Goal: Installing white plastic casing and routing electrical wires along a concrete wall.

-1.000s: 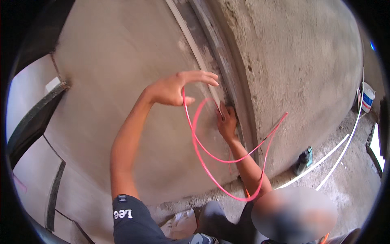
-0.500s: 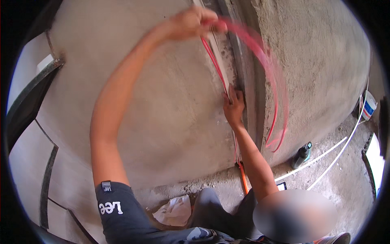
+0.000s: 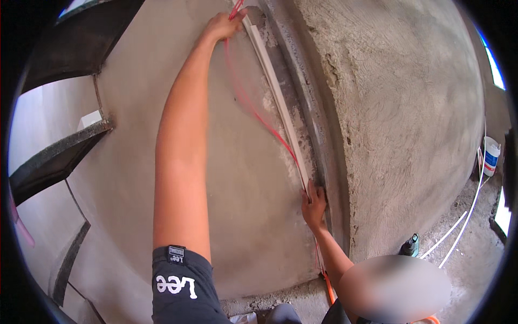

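A narrow white cable trunking (image 3: pixel 275 94) runs at a slant up the plastered wall. Red electrical wire (image 3: pixel 264 123) comes out of it near my right hand (image 3: pixel 314 208) and bows loosely to its left. The upper end of the wire is in the closed fingers of my left hand (image 3: pixel 225 26), raised high beside the trunking's top. Lower down, the thumb and fingers of my right hand close over the trunking where the wire enters it. Below that hand, wire leads down to an orange conduit (image 3: pixel 329 289) at the wall's foot.
A rough cement column (image 3: pixel 399 108) juts out right of the trunking. Dark slab steps (image 3: pixel 59 154) stick out at the left. On the floor at right are a dark green bottle-like object (image 3: pixel 410 245), white tubes (image 3: pixel 464 232) and a white bucket (image 3: pixel 490 156).
The large red wire loop that swung out to the right no longer shows there. My left hand now holds wire left of the trunking. The view has shifted, and my right hand appears lower.
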`<action>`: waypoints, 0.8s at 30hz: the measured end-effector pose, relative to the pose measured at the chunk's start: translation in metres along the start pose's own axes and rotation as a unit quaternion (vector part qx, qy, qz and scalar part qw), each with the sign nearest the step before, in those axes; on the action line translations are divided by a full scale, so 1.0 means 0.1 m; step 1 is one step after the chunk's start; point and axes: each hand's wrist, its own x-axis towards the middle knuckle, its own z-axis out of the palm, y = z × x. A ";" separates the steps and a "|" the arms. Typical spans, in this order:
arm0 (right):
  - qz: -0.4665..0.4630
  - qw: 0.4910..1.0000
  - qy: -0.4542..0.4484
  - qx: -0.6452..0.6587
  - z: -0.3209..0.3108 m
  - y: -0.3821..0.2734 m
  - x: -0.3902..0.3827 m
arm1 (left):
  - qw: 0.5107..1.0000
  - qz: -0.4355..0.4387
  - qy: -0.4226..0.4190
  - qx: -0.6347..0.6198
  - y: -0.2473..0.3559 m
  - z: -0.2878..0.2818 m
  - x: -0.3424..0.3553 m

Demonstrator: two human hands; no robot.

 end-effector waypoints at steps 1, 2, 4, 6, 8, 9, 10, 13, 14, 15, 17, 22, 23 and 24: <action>0.003 1.000 0.002 -0.001 -0.01 0.00 0.00 | 0.971 0.015 0.084 0.223 -0.02 -0.02 0.04; -0.006 1.000 0.000 0.009 0.00 0.01 0.01 | 0.971 0.016 0.080 0.223 -0.07 -0.06 0.06; -0.003 1.000 -0.001 -0.005 -0.07 0.16 0.02 | 0.967 -0.035 0.050 0.247 0.01 0.00 0.11; -0.047 0.998 0.036 -0.007 -0.07 0.27 0.06 | 0.976 0.017 0.012 0.216 0.09 0.03 0.19; -0.048 0.998 0.034 0.039 0.11 -0.02 0.02 | 0.997 -0.004 -0.051 0.062 -0.22 -0.39 0.39; -0.051 0.993 0.040 0.097 0.24 -0.33 -0.03 | 0.992 -0.072 -0.076 -0.066 -0.28 -0.87 0.55; -0.040 0.996 0.036 0.066 0.17 -0.11 0.00 | 0.988 -0.073 -0.094 -0.095 -0.24 -0.51 0.57; -0.035 0.999 0.024 -0.010 -0.02 0.23 0.05 | 0.954 -0.153 -0.045 -0.252 0.20 -0.13 0.49; -0.015 1.000 0.019 0.008 -0.02 0.14 0.05 | 0.950 -0.133 -0.021 -0.283 0.21 -0.15 0.46; 0.001 1.000 0.017 0.023 -0.01 0.12 0.04 | 0.943 -0.109 0.005 -0.316 0.22 -0.14 0.44; 0.007 1.000 0.010 -0.003 -0.01 0.09 -0.05 | 0.950 -0.107 0.019 -0.294 0.17 -0.07 0.34; -0.022 0.995 0.015 -0.093 0.01 0.08 -0.14 | 0.944 -0.074 0.079 -0.312 0.07 0.01 0.26; -0.033 0.994 0.056 -0.085 0.01 0.08 -0.14 | 0.947 -0.083 0.080 -0.299 0.07 0.03 0.25; -0.045 0.991 0.099 -0.079 0.02 0.08 -0.12 | 0.950 -0.090 0.080 -0.287 0.08 0.05 0.24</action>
